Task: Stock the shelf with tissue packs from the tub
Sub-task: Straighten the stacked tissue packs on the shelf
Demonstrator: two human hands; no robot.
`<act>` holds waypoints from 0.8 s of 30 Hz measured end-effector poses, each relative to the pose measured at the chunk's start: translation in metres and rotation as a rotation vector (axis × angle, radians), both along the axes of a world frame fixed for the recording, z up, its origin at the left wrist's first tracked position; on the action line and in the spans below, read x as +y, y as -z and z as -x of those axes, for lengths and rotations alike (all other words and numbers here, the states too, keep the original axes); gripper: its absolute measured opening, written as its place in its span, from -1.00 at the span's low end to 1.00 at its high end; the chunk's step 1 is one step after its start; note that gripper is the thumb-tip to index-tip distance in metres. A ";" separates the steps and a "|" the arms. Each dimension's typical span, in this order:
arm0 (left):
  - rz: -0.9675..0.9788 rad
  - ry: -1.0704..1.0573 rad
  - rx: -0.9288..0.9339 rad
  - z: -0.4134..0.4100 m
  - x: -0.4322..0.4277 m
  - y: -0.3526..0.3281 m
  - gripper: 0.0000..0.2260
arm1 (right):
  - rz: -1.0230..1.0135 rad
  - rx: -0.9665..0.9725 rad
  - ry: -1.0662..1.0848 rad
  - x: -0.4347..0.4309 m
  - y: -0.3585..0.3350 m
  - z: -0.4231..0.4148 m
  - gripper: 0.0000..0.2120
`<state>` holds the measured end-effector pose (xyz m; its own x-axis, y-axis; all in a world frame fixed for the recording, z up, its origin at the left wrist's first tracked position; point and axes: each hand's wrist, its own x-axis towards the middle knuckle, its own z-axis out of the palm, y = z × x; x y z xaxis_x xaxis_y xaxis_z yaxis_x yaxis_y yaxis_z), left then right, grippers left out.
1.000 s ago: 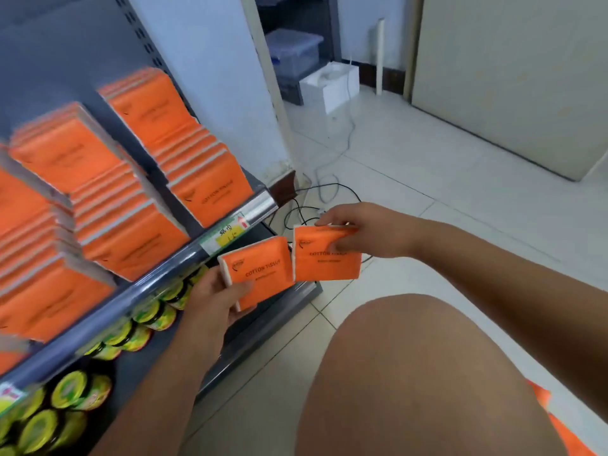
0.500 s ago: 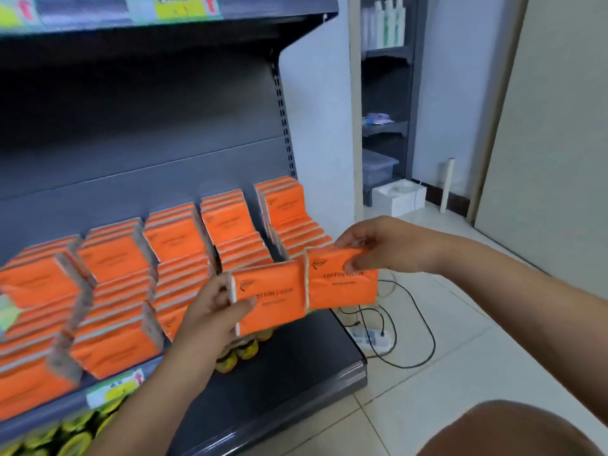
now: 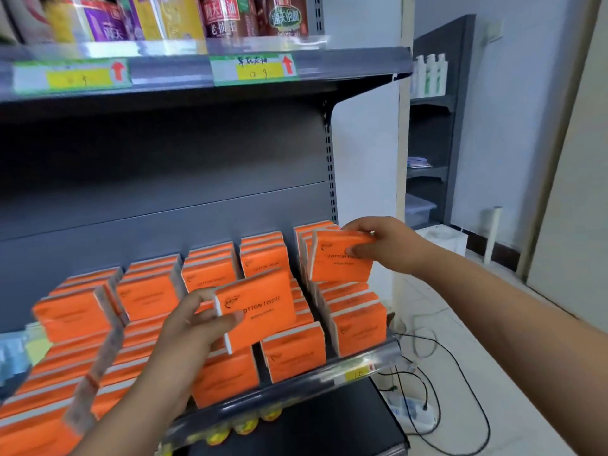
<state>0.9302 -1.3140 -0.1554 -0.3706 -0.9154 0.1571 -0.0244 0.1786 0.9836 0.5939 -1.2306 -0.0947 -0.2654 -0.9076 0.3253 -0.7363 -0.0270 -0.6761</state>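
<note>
Both hands have lifted and split apart since half a second ago; you then held the two packs side by side. Your right hand (image 3: 385, 248) pinches the right tissue pack (image 3: 339, 261) by its right end, thumb on the front face, up against the tall back stack (image 3: 304, 230) of the rightmost row. Your left hand (image 3: 194, 327) grips the left tissue pack (image 3: 260, 307) at its left edge, lower down, over the next row. Stocked orange packs (image 3: 148, 297) fill the shelf (image 3: 329, 373) in tilted rows, so both held packs sit in front of standing ones. Upper shelf (image 3: 329, 65) overhangs, with bottles (image 3: 220, 14) and a price tag (image 3: 256, 69). Yellow cans (image 3: 245, 426) sit below the shelf. Power strip (image 3: 411, 411) and cables (image 3: 460, 366) lie on the floor to the right.
</note>
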 end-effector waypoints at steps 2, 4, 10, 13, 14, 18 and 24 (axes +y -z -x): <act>0.000 0.009 -0.031 -0.001 -0.005 0.004 -0.73 | 0.004 0.066 0.040 -0.019 0.006 0.003 -0.75; 0.003 0.021 -0.036 0.000 -0.011 0.007 -0.77 | 0.004 0.168 0.084 -0.037 0.013 0.005 -0.71; 0.022 0.007 -0.003 0.012 -0.026 0.005 -0.78 | 0.006 0.239 0.203 -0.078 0.034 0.025 -0.60; 0.056 0.027 -0.042 0.018 -0.034 0.007 -0.79 | -0.003 0.248 0.219 -0.089 0.042 0.031 -0.59; 0.058 0.033 -0.047 0.020 -0.036 0.007 -0.79 | -0.009 0.252 0.219 -0.091 0.045 0.033 -0.59; 0.038 0.032 -0.054 0.026 -0.045 0.011 -0.79 | -0.061 0.271 0.214 -0.101 0.056 0.036 -0.59; 0.030 0.019 -0.076 0.033 -0.053 0.010 -0.78 | -0.064 0.275 0.191 -0.115 0.074 0.034 -0.58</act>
<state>0.8975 -1.3673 -0.1657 -0.3995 -0.9036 0.1547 -0.0949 0.2087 0.9734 0.5597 -1.3461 -0.1683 -0.3428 -0.8709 0.3523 -0.8791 0.1651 -0.4472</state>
